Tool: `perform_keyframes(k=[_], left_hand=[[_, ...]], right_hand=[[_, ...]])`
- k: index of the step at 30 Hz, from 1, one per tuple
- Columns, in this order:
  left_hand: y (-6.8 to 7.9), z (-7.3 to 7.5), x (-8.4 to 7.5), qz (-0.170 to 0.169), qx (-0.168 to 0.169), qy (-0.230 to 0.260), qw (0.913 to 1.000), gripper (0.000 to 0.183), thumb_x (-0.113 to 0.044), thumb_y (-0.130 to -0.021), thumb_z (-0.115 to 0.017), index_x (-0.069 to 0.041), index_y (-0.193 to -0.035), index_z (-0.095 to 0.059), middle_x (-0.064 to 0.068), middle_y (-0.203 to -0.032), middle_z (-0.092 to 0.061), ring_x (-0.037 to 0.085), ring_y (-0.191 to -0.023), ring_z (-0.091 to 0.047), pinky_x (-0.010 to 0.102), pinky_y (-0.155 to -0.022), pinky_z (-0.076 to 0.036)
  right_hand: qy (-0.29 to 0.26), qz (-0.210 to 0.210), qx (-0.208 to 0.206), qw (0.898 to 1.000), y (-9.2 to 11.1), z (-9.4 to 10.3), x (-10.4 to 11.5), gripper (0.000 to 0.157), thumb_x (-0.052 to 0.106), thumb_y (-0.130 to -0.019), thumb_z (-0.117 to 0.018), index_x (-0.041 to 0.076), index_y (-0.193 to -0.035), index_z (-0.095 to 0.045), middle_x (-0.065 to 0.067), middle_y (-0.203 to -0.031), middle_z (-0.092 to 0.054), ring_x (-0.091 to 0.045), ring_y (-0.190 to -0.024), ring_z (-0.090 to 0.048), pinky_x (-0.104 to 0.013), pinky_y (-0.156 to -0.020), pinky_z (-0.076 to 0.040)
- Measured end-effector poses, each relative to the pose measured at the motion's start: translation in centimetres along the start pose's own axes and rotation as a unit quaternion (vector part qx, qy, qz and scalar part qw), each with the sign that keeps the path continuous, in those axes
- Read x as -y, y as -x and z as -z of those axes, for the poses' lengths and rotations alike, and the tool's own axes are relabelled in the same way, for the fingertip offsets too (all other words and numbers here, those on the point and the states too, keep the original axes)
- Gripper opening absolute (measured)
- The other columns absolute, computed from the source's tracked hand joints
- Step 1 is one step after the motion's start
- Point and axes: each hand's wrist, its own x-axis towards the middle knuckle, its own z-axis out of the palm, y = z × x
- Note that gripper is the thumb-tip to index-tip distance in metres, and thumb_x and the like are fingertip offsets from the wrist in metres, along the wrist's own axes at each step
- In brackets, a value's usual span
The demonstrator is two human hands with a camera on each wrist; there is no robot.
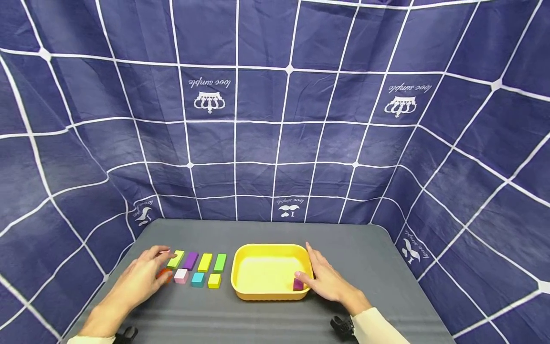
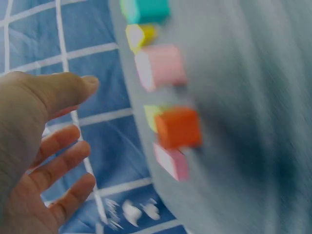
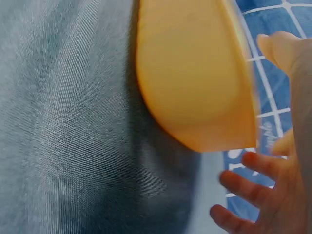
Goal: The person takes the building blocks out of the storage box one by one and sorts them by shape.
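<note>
My left hand (image 1: pixel 142 277) hovers over the left end of two rows of coloured blocks, and the left wrist view shows its fingers apart from them. Closest to it are an orange block (image 2: pixel 179 127), a lime block (image 1: pixel 175 260) and a pink block (image 2: pixel 172 163), the last partly hidden in the head view. My right hand (image 1: pixel 328 281) is at the right side of a yellow tray (image 1: pixel 237 286), fingers spread outside and thumb over the rim. Inside that corner lies a dark purple block (image 1: pixel 298 285), near the thumb. The right wrist view (image 3: pixel 263 195) is blurred.
Beside the left hand's blocks are a purple block (image 1: pixel 191 261), a yellow block (image 1: pixel 205 263), a green block (image 1: pixel 220 263), a light pink cube (image 1: pixel 181 276), a blue cube (image 1: pixel 198 279) and a yellow cube (image 1: pixel 214 281). Blue gridded cloth (image 1: pixel 258 143) surrounds the grey table (image 1: pixel 343 239).
</note>
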Motion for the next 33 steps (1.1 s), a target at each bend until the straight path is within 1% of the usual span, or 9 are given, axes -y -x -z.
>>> perform_keyframes(k=[3, 8, 11, 13, 17, 22, 25, 28, 33], left_hand=[[-0.9, 0.2, -2.7, -0.018, -0.013, 0.012, 0.9997, 0.045, -0.011, -0.084, -0.103, -0.012, -0.125, -0.085, 0.016, -0.136, -0.078, 0.044, -0.120, -0.079, 0.068, -0.088, -0.064], [-2.7, -0.8, -7.0, -0.066, -0.024, 0.037, 0.9968, 0.040, -0.014, -0.089, -0.100, -0.015, -0.126, -0.086, 0.009, -0.136, -0.080, 0.036, -0.120, -0.081, 0.061, -0.092, -0.064], [-3.8, -1.8, -9.4, -0.089, -0.010, 0.051, 0.9946, 0.037, -0.017, -0.093, -0.099, -0.015, -0.127, -0.086, 0.007, -0.135, -0.080, 0.031, -0.120, -0.081, 0.055, -0.093, -0.065], [-4.5, -2.5, -10.7, -0.093, 0.011, 0.059, 0.9939, 0.035, -0.021, -0.096, -0.097, -0.016, -0.129, -0.085, 0.005, -0.136, -0.080, 0.029, -0.122, -0.080, 0.054, -0.095, -0.065], [-6.0, -3.5, -12.7, -0.099, 0.048, 0.079, 0.9908, 0.031, -0.023, -0.102, -0.092, -0.015, -0.131, -0.085, 0.003, -0.135, -0.080, 0.027, -0.125, -0.079, 0.056, -0.101, -0.065], [-8.7, -4.0, -14.7, -0.122, 0.076, 0.109, 0.9837, 0.030, -0.023, -0.105, -0.087, -0.014, -0.133, -0.084, 0.004, -0.134, -0.080, 0.029, -0.127, -0.079, 0.057, -0.105, -0.065], [-10.1, -4.3, -16.0, -0.131, 0.099, 0.127, 0.9782, 0.032, -0.025, -0.106, -0.085, -0.014, -0.136, -0.083, 0.004, -0.134, -0.080, 0.030, -0.127, -0.079, 0.056, -0.107, -0.065], [-10.8, -4.9, -17.3, -0.131, 0.127, 0.143, 0.9728, 0.034, -0.027, -0.108, -0.084, -0.015, -0.139, -0.082, 0.004, -0.136, -0.080, 0.030, -0.128, -0.079, 0.055, -0.111, -0.065], [-10.7, -6.3, -19.0, -0.130, 0.161, 0.148, 0.9671, 0.035, -0.031, -0.109, -0.084, -0.017, -0.141, -0.082, 0.002, -0.139, -0.080, 0.027, -0.131, -0.078, 0.051, -0.118, -0.063]], right_hand=[[0.005, -0.007, -0.005, 1.000, 1.7, 0.3, -0.1, 0.110, 0.066, -0.103, -0.079, 0.004, -0.182, -0.033, -0.018, -0.175, -0.055, -0.041, -0.157, -0.061, -0.068, -0.130, -0.050], [0.032, 0.007, -0.007, 0.999, 3.1, 0.4, -0.4, 0.115, 0.067, -0.094, -0.089, 0.001, -0.177, -0.043, -0.015, -0.169, -0.061, -0.040, -0.150, -0.068, -0.068, -0.123, -0.056], [0.038, 0.024, -0.008, 0.999, 3.1, 0.7, -0.6, 0.116, 0.065, -0.090, -0.094, -0.001, -0.173, -0.049, -0.013, -0.166, -0.064, -0.036, -0.148, -0.070, -0.065, -0.124, -0.057], [0.040, 0.033, -0.004, 0.999, 2.9, 1.1, -0.6, 0.118, 0.066, -0.087, -0.096, -0.002, -0.172, -0.050, -0.013, -0.165, -0.065, -0.036, -0.148, -0.070, -0.065, -0.125, -0.056], [0.044, 0.044, 0.018, 0.998, 1.7, 1.7, -0.7, 0.123, 0.068, -0.085, -0.098, -0.003, -0.173, -0.048, -0.016, -0.166, -0.064, -0.037, -0.150, -0.068, -0.064, -0.128, -0.054], [0.040, 0.047, 0.037, 0.997, -0.2, 2.8, -0.6, 0.124, 0.068, -0.085, -0.098, -0.001, -0.174, -0.047, -0.018, -0.169, -0.062, -0.039, -0.154, -0.065, -0.063, -0.132, -0.051], [0.031, 0.047, 0.042, 0.998, -0.8, 3.2, -0.4, 0.125, 0.067, -0.084, -0.099, -0.001, -0.175, -0.047, -0.019, -0.170, -0.060, -0.042, -0.156, -0.062, -0.064, -0.134, -0.049], [0.026, 0.043, 0.052, 0.997, -0.6, 3.2, -0.3, 0.127, 0.068, -0.084, -0.098, 0.000, -0.177, -0.044, -0.020, -0.172, -0.058, -0.043, -0.158, -0.061, -0.065, -0.134, -0.048], [0.032, 0.045, 0.063, 0.997, 0.4, 2.4, -0.4, 0.126, 0.068, -0.087, -0.096, 0.001, -0.178, -0.042, -0.019, -0.174, -0.057, -0.042, -0.159, -0.060, -0.065, -0.133, -0.048]])
